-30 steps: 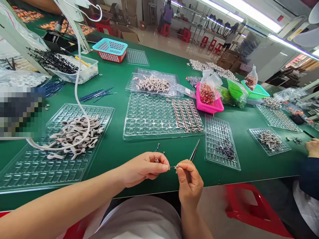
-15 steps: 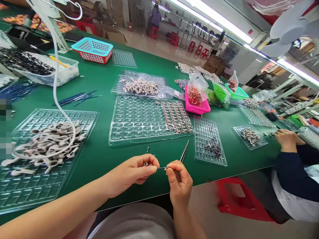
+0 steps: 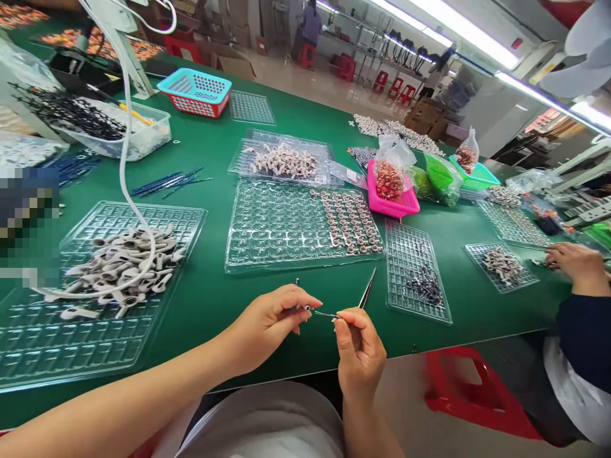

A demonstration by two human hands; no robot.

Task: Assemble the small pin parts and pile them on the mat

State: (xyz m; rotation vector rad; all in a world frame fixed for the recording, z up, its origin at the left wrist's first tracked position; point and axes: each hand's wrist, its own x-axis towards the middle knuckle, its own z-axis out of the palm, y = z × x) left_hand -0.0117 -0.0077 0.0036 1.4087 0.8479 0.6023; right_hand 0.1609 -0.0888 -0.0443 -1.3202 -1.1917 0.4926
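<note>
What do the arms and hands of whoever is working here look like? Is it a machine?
They are a person's: bare forearms with no sleeve in view, and no cables or markings that I can see. The left hand and right hand have no gloves, with ordinary fingers and thumbs. A pale garment covers the body.

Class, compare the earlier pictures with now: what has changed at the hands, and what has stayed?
The left hand has let go of the thin piece: thumb and forefinger have parted, and its freed end points toward a small hollow piece in that hand. The right hand still pinches the thin piece. The tweezers, large clear tray and pink basket stayed put.
</note>
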